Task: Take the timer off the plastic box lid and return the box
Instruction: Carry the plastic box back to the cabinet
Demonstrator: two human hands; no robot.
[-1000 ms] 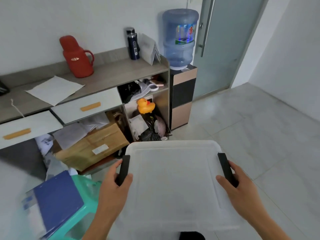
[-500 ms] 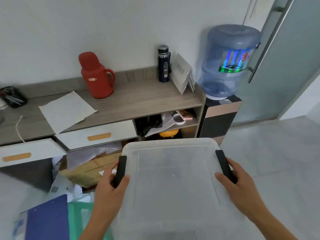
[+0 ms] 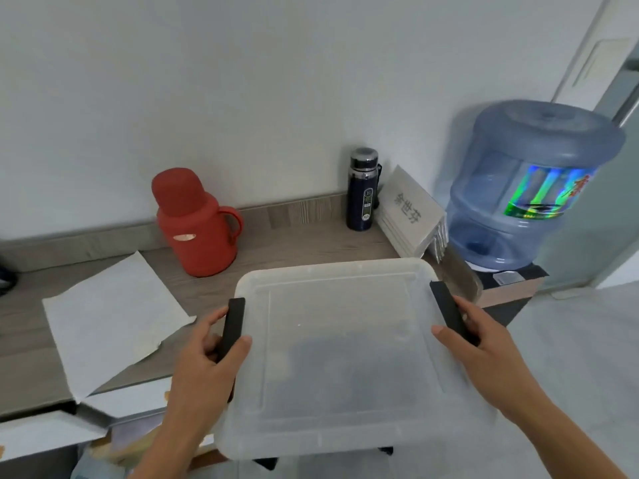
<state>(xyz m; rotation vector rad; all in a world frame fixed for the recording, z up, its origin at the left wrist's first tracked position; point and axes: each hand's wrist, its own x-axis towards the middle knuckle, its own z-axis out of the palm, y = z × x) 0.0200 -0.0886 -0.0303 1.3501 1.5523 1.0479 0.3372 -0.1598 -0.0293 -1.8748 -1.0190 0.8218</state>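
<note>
I hold a translucent plastic box [image 3: 339, 357] with its lid on, level, in front of me, its far edge over the front of the wooden counter [image 3: 294, 243]. My left hand [image 3: 207, 361] grips the black latch on its left side. My right hand [image 3: 484, 344] grips the black latch on its right side. The lid's top is bare; no timer is in view. Dark shapes show dimly through the lid.
On the counter stand a red thermos jug [image 3: 195, 223], a dark blue bottle [image 3: 362, 190], a stack of white cards [image 3: 411, 216] and a white paper sheet [image 3: 110, 316]. A blue water-cooler bottle [image 3: 529, 188] is at the right. White drawers [image 3: 52, 433] lie below the counter.
The view has risen and closed in on the counter. The box, held in both hands, now reaches above the counter's front edge; the shelves below have dropped out of sight.
</note>
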